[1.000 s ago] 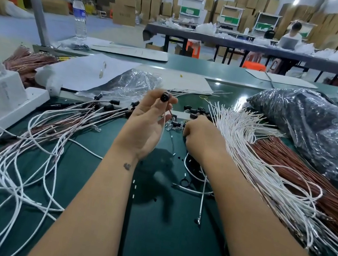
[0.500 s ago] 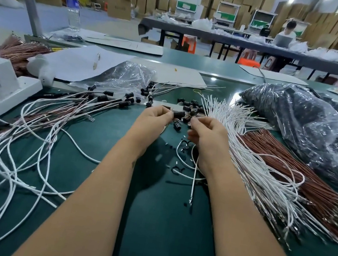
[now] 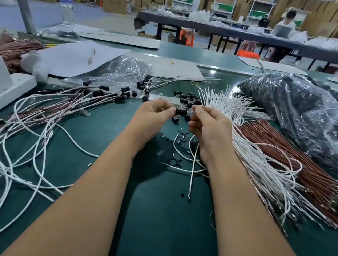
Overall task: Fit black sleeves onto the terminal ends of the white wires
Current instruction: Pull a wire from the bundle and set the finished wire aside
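Here the black sleeve (image 3: 180, 111) sits between the two hands, just above the green table (image 3: 159, 226), and its long axis lies almost level, from left to right. The left hand (image 3: 153, 114) pinches the sleeve at its left end with curled fingertips. The right hand (image 3: 207, 126) is curled around the terminal end of a white wire (image 3: 193, 169), which hangs down from that hand and ends loose on the table. The terminal tip touches or nearly touches the right end of the sleeve; how far it is inside, the picture does not show. Both hands are equally near the sleeve, so the coming push seems to go along this level axis, the right hand toward the left.

Just behind the sleeve lie loose black sleeves (image 3: 187, 99). To the right of the sleeve spreads the bundle of white wires (image 3: 253, 163). Farther right lies a clear plastic bag (image 3: 306, 118) full of dark parts. Left of the sleeve lie wires with sleeves already on (image 3: 100, 92).
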